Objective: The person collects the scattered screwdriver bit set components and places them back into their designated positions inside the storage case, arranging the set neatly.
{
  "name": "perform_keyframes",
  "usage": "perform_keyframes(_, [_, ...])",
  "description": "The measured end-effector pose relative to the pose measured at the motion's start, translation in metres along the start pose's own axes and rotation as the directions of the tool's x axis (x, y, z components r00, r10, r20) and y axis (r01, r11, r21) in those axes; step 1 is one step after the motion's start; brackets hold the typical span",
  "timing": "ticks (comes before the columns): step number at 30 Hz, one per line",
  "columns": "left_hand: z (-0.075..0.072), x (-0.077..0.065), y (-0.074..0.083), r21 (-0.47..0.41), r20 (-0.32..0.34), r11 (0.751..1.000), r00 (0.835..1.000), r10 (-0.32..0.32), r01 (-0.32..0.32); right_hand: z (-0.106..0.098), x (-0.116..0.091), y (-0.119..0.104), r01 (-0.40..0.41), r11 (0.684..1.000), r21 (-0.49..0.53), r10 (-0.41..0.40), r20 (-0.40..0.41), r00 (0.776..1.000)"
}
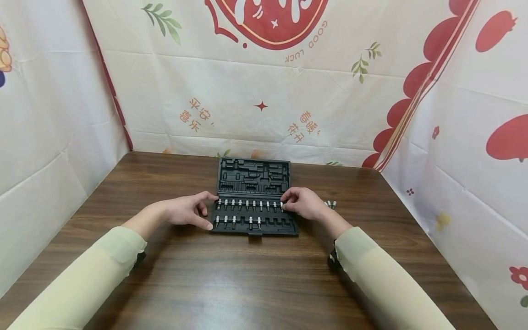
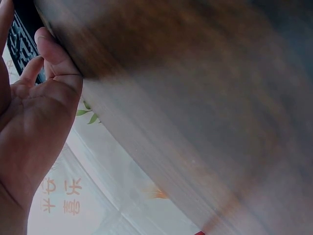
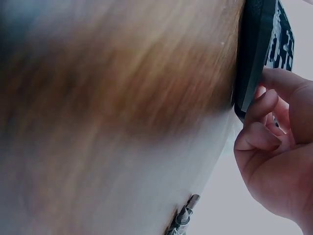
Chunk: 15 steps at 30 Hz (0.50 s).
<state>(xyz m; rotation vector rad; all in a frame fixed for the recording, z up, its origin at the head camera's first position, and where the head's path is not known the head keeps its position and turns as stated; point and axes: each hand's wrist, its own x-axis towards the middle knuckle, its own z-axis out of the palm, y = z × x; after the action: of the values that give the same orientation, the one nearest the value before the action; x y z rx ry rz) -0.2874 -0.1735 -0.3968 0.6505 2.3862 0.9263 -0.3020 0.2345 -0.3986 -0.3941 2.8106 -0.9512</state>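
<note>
A black plastic tool case [image 1: 255,234] lies unfolded on the table, its moulded lid [image 1: 253,174] at the back. Silver bit sockets [image 1: 247,204] fill a row near the hinge, and several more stand in the front row. At the row's right end my right hand [image 1: 304,203] pinches a bit socket [image 1: 282,206] with thumb and index finger; the fingers cover part of it. My left hand [image 1: 185,211] rests against the case's left side, thumb at the front corner, index finger near the hinge. In the right wrist view the pinched socket is hidden.
More bit sockets [image 1: 331,204] lie loose on the wooden table [image 1: 247,279], right of the case behind my right hand. A printed cloth [image 1: 247,123] hangs behind the table, with more cloth at both sides.
</note>
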Motion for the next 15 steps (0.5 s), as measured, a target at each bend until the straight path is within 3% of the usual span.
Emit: perform_keyframes(15, [-0.0004,-0.001,0.0014,0.007,0.007,1.0,1.0,0.006,-0.006,0.0004,-0.0014,-0.001,-0.027,0.999,0.043,0.027,-0.002,1.0])
